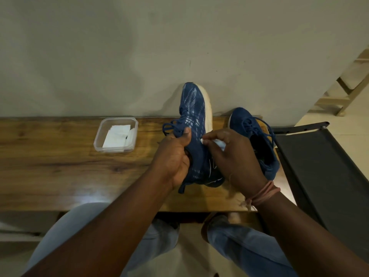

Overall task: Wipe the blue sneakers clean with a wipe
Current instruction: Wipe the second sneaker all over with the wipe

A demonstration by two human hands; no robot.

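Nearest us, our left hand (pixel 173 156) grips the raised blue mesh sneaker (pixel 194 124) by its collar while our right hand (pixel 233 154) pinches a white wipe (pixel 218 143) against its side, so we judge cleaning underway, with the second blue sneaker (pixel 257 140) waiting on the wooden tabletop (pixel 60 166).

Wipe (pixel 219 144) against held blue sneaker (pixel 194 116)

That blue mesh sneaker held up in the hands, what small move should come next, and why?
Probably slide the white wipe, pinched in the right hand, along the blue mesh sneaker: the left hand already grips and steadies it.
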